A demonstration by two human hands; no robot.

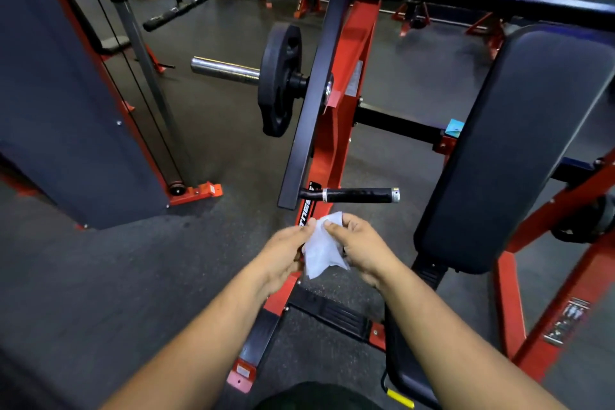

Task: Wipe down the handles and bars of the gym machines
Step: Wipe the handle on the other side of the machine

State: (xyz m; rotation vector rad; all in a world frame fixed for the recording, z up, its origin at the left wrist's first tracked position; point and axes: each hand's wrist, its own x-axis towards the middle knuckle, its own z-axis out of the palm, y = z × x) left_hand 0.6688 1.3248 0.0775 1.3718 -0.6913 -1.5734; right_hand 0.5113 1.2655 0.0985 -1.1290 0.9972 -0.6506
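Head view, near to far. Two bare forearms reach forward from the lower edge of the frame. The left hand and right hand meet at centre, each grip closed on a white wipe: fingertips pinch its upper edge from either side, and the sheet hangs crumpled between the palms. The wipe is held in the air, just below and apart from the machine handle.

Beneath the forearms, a black tread plate lies on the red base frame. A small label sits at the frame's pink-tinted end; its text is too small to read. On the red leg at lower right, a sticker shows small figure diagrams, with no legible words.

The handle is a black, textured horizontal bar with a metal end cap, projecting rightward from the dark lever arm. Behind it, white lettering runs along the red upright; it is partly hidden and cannot be read. To the right stands a large black pad.

Higher on the lever arm, a black weight plate is loaded on a chromed sleeve. A blue tag is fixed by the black crossbar.

At left, a dark-panelled cable machine stands on the grey rubber floor. Beyond it hangs a black bar attachment, with further red-framed equipment blurred in the background.
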